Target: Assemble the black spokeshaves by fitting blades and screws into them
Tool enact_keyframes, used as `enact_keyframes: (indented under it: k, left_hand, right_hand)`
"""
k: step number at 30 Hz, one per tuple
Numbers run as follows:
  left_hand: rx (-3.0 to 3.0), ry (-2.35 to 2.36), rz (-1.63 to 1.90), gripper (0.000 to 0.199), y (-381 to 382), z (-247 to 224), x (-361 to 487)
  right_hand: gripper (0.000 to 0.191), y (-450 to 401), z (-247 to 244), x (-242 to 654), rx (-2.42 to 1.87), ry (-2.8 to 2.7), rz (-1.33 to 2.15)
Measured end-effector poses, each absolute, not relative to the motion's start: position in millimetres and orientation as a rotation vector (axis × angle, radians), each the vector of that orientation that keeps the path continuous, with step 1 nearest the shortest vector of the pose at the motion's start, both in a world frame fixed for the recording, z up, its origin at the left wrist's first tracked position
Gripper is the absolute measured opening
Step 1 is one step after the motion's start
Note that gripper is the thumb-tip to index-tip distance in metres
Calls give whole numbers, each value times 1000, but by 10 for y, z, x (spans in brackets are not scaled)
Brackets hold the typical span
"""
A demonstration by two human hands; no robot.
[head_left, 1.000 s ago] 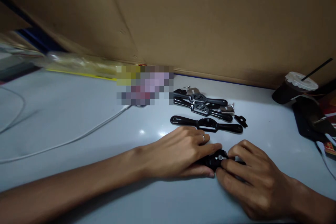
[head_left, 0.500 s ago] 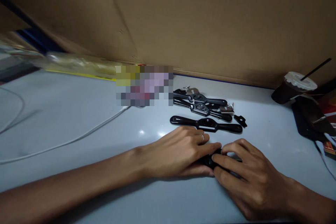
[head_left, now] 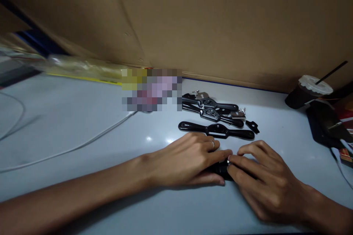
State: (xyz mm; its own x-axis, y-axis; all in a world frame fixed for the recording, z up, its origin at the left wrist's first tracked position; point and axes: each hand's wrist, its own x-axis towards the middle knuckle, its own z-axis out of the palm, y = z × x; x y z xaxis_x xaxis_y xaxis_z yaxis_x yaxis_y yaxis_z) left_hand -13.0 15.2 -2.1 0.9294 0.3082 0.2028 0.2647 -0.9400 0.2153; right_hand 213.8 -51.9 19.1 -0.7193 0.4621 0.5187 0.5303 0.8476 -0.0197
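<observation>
My left hand (head_left: 197, 156), a ring on one finger, is wrapped over a black spokeshave (head_left: 216, 169) low on the table; most of the tool is covered by my hands. Thumb and fingers of my right hand (head_left: 264, 180) pinch a small silver screw (head_left: 228, 162) at the spokeshave's middle. Just beyond my hands lies another black spokeshave body (head_left: 217, 130) with an open slot. Behind it are further black spokeshave bodies (head_left: 211, 114), one overlapping the other. A small black cap plate (head_left: 252, 126) lies by their right ends, near a metal blade (head_left: 238, 114) and loose screws.
An iced drink cup (head_left: 309, 91) with a straw stands at the back right, beside a black object (head_left: 327, 125). A white cable (head_left: 91, 145) crosses the left of the table to a pixelated area. A cardboard wall (head_left: 220, 25) closes the back.
My right hand's fingers have drawn slightly back to the right and pinch the silver screw, which now shows between the fingertips. My left hand has stayed in place.
</observation>
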Motion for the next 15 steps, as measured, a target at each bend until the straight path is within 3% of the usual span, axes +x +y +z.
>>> enact_keyframes:
  k: [15]
  left_hand:
    - [2907,447,317,48,149,-33,-142]
  right_hand:
    - [23,-512,199,2145,-758,-2501,-182]
